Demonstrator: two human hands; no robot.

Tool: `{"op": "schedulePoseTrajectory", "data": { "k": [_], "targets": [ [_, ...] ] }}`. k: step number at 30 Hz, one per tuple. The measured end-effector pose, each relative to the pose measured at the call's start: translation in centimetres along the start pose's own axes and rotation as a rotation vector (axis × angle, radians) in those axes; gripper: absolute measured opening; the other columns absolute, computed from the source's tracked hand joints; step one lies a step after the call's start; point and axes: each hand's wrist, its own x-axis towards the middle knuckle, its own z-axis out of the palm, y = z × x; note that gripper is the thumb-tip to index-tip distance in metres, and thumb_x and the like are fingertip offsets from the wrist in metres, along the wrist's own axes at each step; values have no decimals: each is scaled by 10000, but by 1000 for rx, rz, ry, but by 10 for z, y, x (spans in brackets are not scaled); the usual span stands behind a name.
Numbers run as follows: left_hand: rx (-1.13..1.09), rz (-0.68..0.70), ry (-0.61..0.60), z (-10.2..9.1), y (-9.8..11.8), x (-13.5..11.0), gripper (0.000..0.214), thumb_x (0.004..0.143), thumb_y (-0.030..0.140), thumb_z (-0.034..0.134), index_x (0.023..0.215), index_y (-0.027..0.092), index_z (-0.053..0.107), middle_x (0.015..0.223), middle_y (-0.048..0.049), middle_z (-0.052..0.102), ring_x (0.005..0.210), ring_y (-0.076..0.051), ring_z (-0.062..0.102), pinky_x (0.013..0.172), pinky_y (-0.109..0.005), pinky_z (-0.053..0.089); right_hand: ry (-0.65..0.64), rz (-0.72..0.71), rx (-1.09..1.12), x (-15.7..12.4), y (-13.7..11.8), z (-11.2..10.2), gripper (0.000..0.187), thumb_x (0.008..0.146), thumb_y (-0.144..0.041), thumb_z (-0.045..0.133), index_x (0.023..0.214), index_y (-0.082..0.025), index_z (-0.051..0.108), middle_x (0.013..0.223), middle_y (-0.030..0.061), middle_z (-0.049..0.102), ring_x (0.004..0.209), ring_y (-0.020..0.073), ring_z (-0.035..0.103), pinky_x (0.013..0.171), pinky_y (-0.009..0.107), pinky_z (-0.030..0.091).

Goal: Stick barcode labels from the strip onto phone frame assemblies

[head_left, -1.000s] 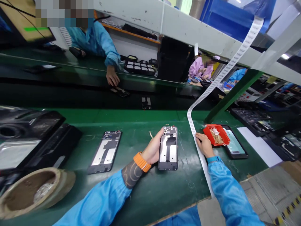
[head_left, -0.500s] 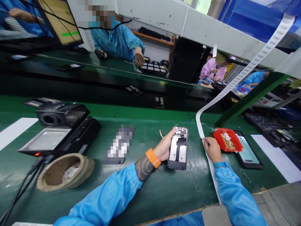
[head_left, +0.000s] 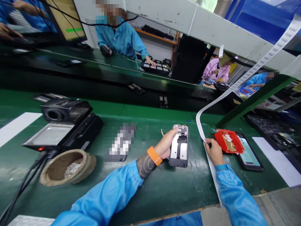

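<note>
My left hand (head_left: 166, 144) grips an opened smartphone (head_left: 179, 147) by its left side, thumb on the upper part. The phone's inside faces up, with a circuit board at the top and silver panels split by a black strip below. To the right, my right hand (head_left: 215, 152) pinches at a long white strip of printed labels (head_left: 200, 128), which hangs from the upper right and runs down to the bench's front edge. Its fingertips hide the exact spot they hold. Left of my left hand lies another phone part (head_left: 121, 142), partly blurred out.
A red bin (head_left: 229, 141) with small pieces sits on a tablet-like device (head_left: 250, 153) at right. At left stand a black machine (head_left: 68, 122) with cables and a clay-coloured bowl (head_left: 88, 166). Phone parts lie on a dark belt (head_left: 101, 84); co-workers sit beyond it. A green post (head_left: 249, 102) slants at right.
The view has shifted slightly. Both my hands keep their hold on the phone and the label strip. Across the belt, a co-worker's hand has lowered onto a tray of parts.
</note>
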Motion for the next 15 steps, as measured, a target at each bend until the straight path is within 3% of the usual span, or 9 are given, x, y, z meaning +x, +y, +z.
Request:
{"op": "schedulePoseTrajectory", "data": {
  "k": [9, 12, 15],
  "targets": [
    [-5, -5, 37, 2, 2, -2, 252, 986, 325, 498, 1038, 144, 666, 888, -85, 734, 646, -153, 672, 676, -273, 528, -76, 4, 60, 0, -8, -10, 149, 854, -365, 493, 772, -245, 528, 1068, 117, 730, 1049, 275, 663, 929, 453, 523],
    [-26, 11, 33, -1, 2, 1, 267, 970, 343, 520, 1048, 137, 670, 863, -87, 729, 644, -164, 672, 683, -283, 528, -117, -31, 81, 1, -18, -32, 178, 840, -382, 527, 739, -238, 553, 1133, 129, 712, 1101, 290, 646, 956, 474, 512],
    [-60, 20, -29, -9, 1, 9, 404, 971, 467, 473, 990, 118, 676, 807, -98, 709, 630, -181, 663, 639, -291, 523, 6, 15, 214, 8, -49, -64, 200, 855, -400, 591, 764, -222, 590, 1164, 165, 678, 1098, 311, 635, 918, 498, 517]
  ]
}}
